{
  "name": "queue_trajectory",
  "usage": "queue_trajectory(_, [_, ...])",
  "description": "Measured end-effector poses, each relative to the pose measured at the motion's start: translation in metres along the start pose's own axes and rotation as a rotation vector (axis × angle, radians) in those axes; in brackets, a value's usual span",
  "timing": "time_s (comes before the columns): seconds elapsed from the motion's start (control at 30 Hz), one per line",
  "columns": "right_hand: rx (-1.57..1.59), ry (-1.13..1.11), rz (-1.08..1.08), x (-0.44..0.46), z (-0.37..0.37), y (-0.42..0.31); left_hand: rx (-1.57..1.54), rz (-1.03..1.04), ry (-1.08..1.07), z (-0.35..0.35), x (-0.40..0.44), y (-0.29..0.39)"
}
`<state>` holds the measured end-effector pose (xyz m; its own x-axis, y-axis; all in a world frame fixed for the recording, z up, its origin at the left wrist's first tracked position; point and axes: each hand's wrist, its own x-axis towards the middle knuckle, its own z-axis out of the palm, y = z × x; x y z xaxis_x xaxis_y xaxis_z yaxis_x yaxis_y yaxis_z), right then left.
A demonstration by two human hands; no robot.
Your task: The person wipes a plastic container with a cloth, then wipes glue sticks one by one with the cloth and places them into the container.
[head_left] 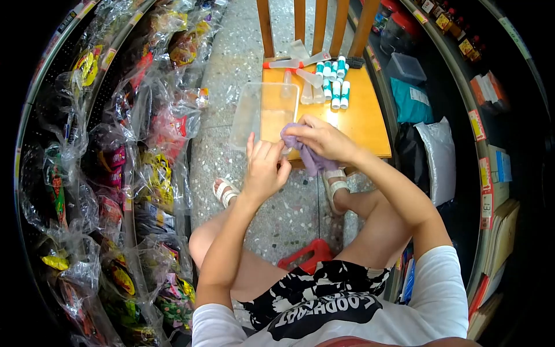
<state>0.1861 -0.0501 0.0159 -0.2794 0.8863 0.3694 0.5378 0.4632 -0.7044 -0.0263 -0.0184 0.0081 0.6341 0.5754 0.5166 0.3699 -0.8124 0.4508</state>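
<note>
A purple cloth (312, 160) hangs from my right hand (324, 139), whose fingers are closed on it. My left hand (266, 168) is just left of the cloth, over the lower corner of a clear plastic container (245, 115); its fingers are partly bent, and whether they hold the container's edge cannot be made out. The container juts past the left side of a yellow wooden chair seat (361, 130). Behind my hands on the seat stand and lie several white and teal tubes (336, 95), beside translucent bottles with red parts (309, 78) and a black brush (354, 62).
Shelves with plastic-wrapped packets (162, 173) run along the left. Right-hand shelves hold a teal package (411, 99), a silver-white bag (437, 156), a clear box (406, 68) and small bottles (451, 23). A red plastic object (315, 254) is between my legs.
</note>
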Motion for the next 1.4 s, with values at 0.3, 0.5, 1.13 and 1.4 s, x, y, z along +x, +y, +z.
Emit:
queue_trajectory(0.3, [-0.22,0.221,0.027,0.031,-0.013,0.054,-0.037,-0.01,0.015,-0.002,0.001,0.002])
queue_trajectory(0.5, [-0.216,0.264,0.079,0.036,-0.012,0.059,-0.033,-0.063,0.033,0.002,0.001,0.001])
queue_trajectory(1.13, [-0.224,0.053,0.039,-0.011,0.005,-0.021,-0.117,-0.046,-0.027,-0.011,0.007,-0.003])
queue_trajectory(1.4, [-0.498,0.106,0.163,-0.001,-0.03,0.02,-0.148,-0.057,-0.003,-0.016,0.006,-0.02])
